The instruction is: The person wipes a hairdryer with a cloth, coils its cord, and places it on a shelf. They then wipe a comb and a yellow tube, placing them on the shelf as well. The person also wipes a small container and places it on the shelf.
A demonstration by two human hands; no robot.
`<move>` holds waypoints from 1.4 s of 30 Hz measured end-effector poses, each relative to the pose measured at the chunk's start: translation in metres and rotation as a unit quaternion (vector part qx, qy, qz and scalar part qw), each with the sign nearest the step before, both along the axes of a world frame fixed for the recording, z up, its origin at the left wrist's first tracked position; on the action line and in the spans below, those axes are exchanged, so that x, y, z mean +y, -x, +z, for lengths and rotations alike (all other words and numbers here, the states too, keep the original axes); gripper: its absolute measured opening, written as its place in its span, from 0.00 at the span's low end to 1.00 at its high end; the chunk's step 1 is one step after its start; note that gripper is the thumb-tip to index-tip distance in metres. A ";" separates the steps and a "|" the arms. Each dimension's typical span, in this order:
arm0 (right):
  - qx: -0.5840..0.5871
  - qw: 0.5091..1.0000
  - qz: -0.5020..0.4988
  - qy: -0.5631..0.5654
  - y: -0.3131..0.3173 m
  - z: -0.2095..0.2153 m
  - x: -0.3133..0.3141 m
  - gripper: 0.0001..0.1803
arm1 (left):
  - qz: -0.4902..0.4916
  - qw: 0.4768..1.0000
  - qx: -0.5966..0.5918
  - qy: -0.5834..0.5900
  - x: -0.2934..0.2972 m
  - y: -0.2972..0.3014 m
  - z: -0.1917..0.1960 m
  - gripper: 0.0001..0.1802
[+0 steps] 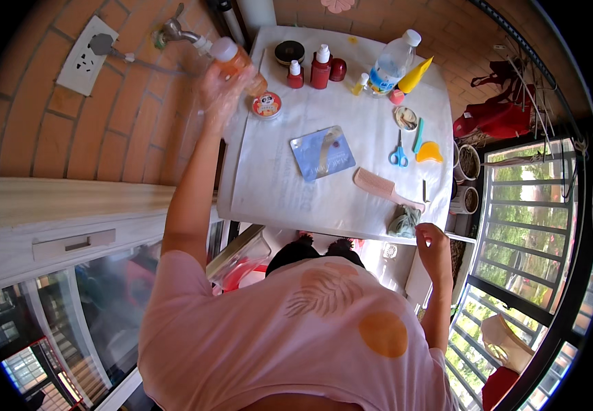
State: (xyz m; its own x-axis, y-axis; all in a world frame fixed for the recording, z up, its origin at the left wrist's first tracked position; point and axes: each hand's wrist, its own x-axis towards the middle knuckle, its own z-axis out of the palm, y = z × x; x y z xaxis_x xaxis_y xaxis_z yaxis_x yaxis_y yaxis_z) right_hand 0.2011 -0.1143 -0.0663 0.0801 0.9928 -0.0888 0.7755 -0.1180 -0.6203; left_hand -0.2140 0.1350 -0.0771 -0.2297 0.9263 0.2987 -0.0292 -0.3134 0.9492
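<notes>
My left hand, slightly blurred, is raised at the table's far left corner with its fingers wrapped round a bottle of orange liquid with a pale cap. The bottle tilts, its cap end close to the wall tap. Just right of that hand lies a round tin with a panda picture. At the near right edge, my right hand is closed, fingers curled beside a crumpled grey-green bundle. Whether the fingers pinch anything is too small to make out. A pink comb lies against the bundle.
On the white-covered table lie a blue sachet, blue scissors and a yellow scraper. Red bottles, a clear bottle and a yellow tube stand farther back. Flowerpots line the right side.
</notes>
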 end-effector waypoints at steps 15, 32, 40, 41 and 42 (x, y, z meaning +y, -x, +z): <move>-0.007 0.998 -0.028 0.062 -0.007 0.006 -0.022 0.06 | -0.009 0.994 0.091 0.055 0.064 -0.031 -0.075 0.31; -0.002 0.994 -0.061 -0.087 -0.006 0.036 0.009 0.06 | 0.151 0.987 0.022 0.042 -0.159 -0.005 -0.018 0.12; -0.057 0.997 0.001 -0.059 0.025 -0.038 -0.007 0.05 | -0.078 0.838 0.378 0.385 -0.173 -0.053 -0.060 0.19; -0.057 0.994 -0.005 -0.093 0.022 -0.039 -0.006 0.05 | -0.127 0.783 0.425 0.436 -0.162 -0.061 -0.057 0.24; -0.041 0.995 -0.017 -0.089 0.020 -0.037 -0.006 0.05 | -0.147 0.780 0.393 0.465 -0.154 -0.067 -0.063 0.25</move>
State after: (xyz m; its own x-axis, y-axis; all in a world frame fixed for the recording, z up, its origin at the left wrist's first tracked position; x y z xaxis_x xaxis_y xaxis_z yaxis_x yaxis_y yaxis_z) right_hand 0.1807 -0.1203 -0.1037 0.1127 0.9889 0.0972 0.8223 -0.0379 -0.5677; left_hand -0.1468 -0.0186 -0.1403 -0.0512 0.8046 -0.5916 0.7355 0.4311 0.5227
